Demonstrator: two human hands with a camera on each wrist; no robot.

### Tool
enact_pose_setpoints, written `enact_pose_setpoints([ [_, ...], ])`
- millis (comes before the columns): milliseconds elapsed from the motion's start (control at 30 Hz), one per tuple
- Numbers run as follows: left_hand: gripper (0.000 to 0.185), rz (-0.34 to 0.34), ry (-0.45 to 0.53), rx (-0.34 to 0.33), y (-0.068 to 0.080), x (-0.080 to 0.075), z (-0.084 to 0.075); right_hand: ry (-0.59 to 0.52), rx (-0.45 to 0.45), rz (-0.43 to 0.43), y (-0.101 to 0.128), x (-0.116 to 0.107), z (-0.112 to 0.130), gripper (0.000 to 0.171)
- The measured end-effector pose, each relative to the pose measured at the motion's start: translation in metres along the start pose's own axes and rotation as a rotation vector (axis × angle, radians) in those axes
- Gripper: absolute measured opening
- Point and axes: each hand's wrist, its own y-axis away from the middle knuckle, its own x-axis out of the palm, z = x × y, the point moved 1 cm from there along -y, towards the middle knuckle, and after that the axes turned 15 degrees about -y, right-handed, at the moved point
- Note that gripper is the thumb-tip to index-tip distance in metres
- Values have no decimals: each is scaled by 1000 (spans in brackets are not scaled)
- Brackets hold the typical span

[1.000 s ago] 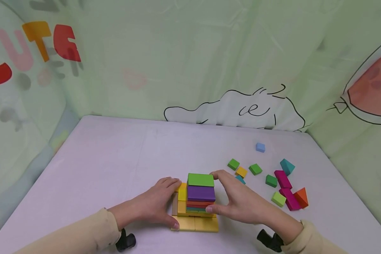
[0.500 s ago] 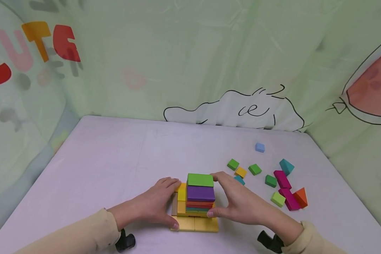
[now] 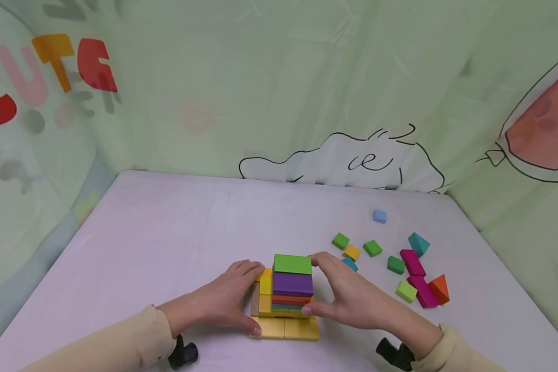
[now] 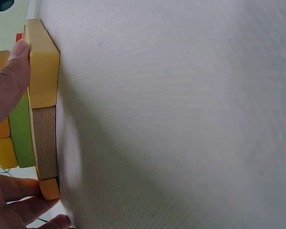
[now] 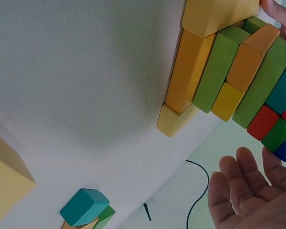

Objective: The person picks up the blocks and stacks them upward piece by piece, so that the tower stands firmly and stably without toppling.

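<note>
A stack of colored toy building blocks (image 3: 292, 284) stands near the front of the table, with a light green block on top, a purple one below it and thinner layers under that. Its base has pale yellow blocks (image 3: 283, 328) in front. My left hand (image 3: 225, 299) grips the left side of the base, thumb at the front and fingers at the back; the left wrist view shows fingers touching a small orange block (image 4: 49, 189). My right hand (image 3: 346, 294) spans the right side of the stack, thumb on the lower front layers and index finger behind the upper blocks.
Loose blocks lie to the right: a light blue cube (image 3: 380, 216), a teal prism (image 3: 419, 244), magenta blocks (image 3: 413, 262), an orange-red prism (image 3: 440, 289) and several green ones (image 3: 373, 248). A patterned green cloth (image 3: 190, 103) surrounds the table (image 3: 176, 222).
My right thumb shifts very slightly at the front of the stack. The stack, my left hand and the loose blocks otherwise keep their places.
</note>
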Motion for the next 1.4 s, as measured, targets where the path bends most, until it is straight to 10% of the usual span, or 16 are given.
enact_pose_setpoints([
  [1167,117,-11,5,-1,0,1,1,-21,-6,18,2,0,-1,80],
  [1400,105,-166,172,12,4,-14,0,8,-11,-15,7,-4,1,86],
])
